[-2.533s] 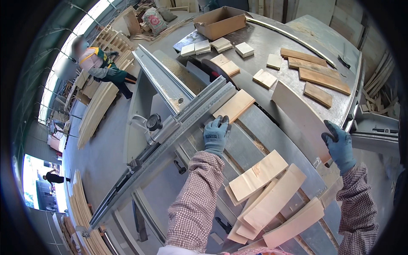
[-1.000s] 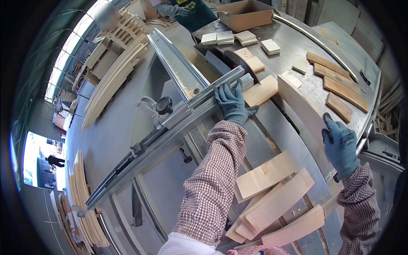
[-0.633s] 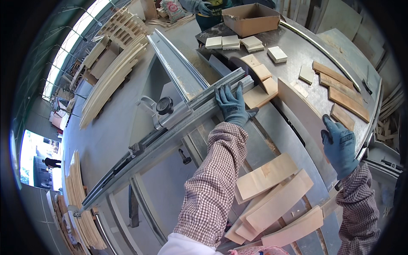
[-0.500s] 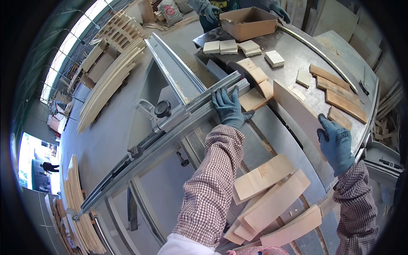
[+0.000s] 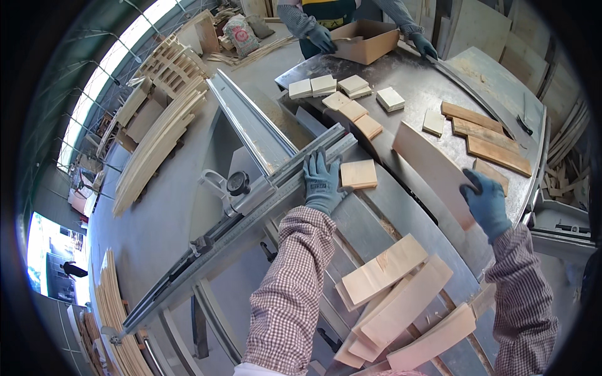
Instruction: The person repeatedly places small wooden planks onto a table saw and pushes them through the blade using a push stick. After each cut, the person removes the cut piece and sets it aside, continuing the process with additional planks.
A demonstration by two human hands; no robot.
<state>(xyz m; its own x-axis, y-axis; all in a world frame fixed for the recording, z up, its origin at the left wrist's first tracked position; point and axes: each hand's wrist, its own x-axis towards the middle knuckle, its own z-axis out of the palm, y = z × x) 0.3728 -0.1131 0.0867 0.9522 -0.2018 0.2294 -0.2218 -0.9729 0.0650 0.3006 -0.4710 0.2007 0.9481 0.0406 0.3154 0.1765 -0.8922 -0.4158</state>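
Note:
My left hand, in a blue-grey work glove, lies with fingers spread over a metal fence rail. Its thumb is beside a square pale wood block on the metal saw table. My right hand, gloved alike, curls its fingers over the near end of a long thin wooden board that stands on edge. Where the palm meets the board is hidden. Just beyond the square block, a row of cut wood blocks lies. Several loose pale boards are piled between my forearms.
Across the table a co-worker's gloved hand touches a cardboard box; the other hand is right of it. Square blocks and brown wood strips lie on the far tabletop. A sliding rail extends to the far left.
My left hand has drawn slightly nearer along with the square block, and a gap now separates that block from the row beyond. The co-worker's hand has come onto the box.

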